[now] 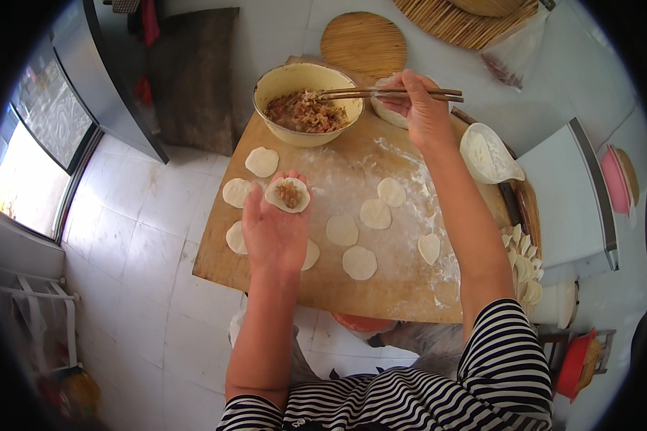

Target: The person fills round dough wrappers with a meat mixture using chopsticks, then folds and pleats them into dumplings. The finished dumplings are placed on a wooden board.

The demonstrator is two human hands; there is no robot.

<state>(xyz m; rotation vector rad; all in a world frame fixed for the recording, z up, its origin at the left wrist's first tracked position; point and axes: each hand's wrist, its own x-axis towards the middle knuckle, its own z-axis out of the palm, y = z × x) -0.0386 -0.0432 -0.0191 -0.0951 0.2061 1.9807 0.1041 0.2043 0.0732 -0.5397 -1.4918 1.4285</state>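
Observation:
On the fingers of my upturned left hand [277,231] rests a round dumpling wrapper [272,202], with minced filling [289,194] at its middle. My right hand [423,110] grips a pair of wooden chopsticks [372,92]. Their tips touch the meat filling [307,114] in a cream enamel bowl [280,78] at the back of the wooden board [323,296]. Behind my right hand sits a pale dough lump [391,114], partly covered. Several flat dough wrappers [359,263] lie on the floured board on both sides of my left hand, one partly under it.
A white bowl of flour [488,156] stands at the right, near a dark-handled tool [510,203]. Several folded dumplings [524,264] sit at the right edge. A round woven tray [364,43] lies behind the board. An orange basin [360,322] shows below the front edge.

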